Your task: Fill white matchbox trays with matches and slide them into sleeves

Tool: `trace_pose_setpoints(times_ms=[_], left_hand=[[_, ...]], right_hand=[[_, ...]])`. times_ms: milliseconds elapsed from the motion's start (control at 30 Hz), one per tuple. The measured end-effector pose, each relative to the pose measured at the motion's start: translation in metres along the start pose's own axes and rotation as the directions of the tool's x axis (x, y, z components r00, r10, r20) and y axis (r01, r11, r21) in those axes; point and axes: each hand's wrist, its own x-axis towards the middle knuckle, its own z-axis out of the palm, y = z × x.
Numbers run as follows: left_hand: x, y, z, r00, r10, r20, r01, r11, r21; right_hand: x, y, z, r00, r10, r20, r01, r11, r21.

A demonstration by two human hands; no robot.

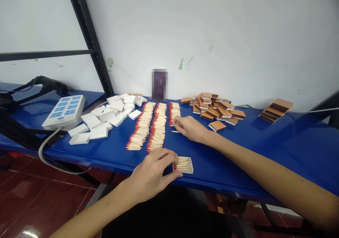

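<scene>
Near the table's front edge my left hand [156,174] grips a white matchbox tray [191,166] by its left end, thumb and fingers on opposite sides. Matches [183,164] with red heads lie inside that tray. Farther back, my right hand [192,128] has its fingers pinched together at the front end of the shortest row of matches [174,109]; what sits between the fingertips is mostly hidden. A loose match [175,131] lies just below those fingers. Two longer rows of matches, a middle one [158,125] and a left one [141,125], stretch alongside.
White empty trays [107,115] are heaped at the left, beside a power strip [65,111] with a grey cable. Brown matchbox sleeves [212,107] are piled at the back right. More sleeves [277,110] stand farther right. A pixelated dark object [159,85] leans on the wall.
</scene>
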Motion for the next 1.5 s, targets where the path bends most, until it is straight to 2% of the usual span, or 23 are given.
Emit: trace_pose_setpoints(times_ms=[167, 333, 467, 600, 667, 867, 1067, 1333, 1500], left_hand=[[0.000, 0.001, -0.001, 1.000, -0.008, 0.005, 0.008, 1.000, 0.008], [-0.001, 0.001, -0.002, 1.000, -0.006, 0.007, 0.006, 1.000, 0.006], [0.000, 0.001, -0.001, 1.000, -0.004, 0.003, 0.004, 1.000, 0.005], [-0.001, 0.001, 0.000, 1.000, -0.003, 0.001, 0.003, 1.000, -0.002], [-0.001, 0.000, 0.000, 1.000, -0.008, -0.002, 0.008, 1.000, -0.001], [0.000, 0.000, 0.000, 1.000, 0.011, -0.010, -0.011, 1.000, 0.000], [0.000, 0.001, -0.001, 1.000, 0.003, 0.000, -0.003, 1.000, 0.010], [0.000, -0.001, 0.000, 1.000, 0.010, -0.007, -0.010, 1.000, 0.003], [-0.001, -0.002, 0.001, 1.000, 0.017, -0.012, -0.017, 1.000, 0.011]], right_hand=[[0.000, -0.001, 0.001, 1.000, 0.017, -0.010, -0.017, 0.999, 0.030], [-0.003, -0.006, -0.006, 0.999, 0.027, 0.017, -0.028, 0.999, 0.027], [-0.009, -0.009, -0.011, 1.000, 0.007, 0.021, -0.009, 0.996, 0.089], [-0.008, -0.006, -0.007, 0.995, 0.060, -0.083, -0.046, 0.987, 0.157], [-0.005, -0.003, -0.003, 0.990, 0.067, -0.121, -0.049, 0.988, 0.145], [0.000, 0.004, 0.005, 0.991, 0.022, -0.129, -0.013, 0.997, 0.074], [-0.001, 0.004, 0.005, 0.991, 0.001, -0.135, 0.006, 0.999, 0.054], [-0.001, 0.007, 0.006, 0.985, 0.039, -0.166, -0.029, 0.998, 0.063], [-0.001, 0.005, 0.006, 0.989, 0.027, -0.146, -0.019, 0.998, 0.055]])
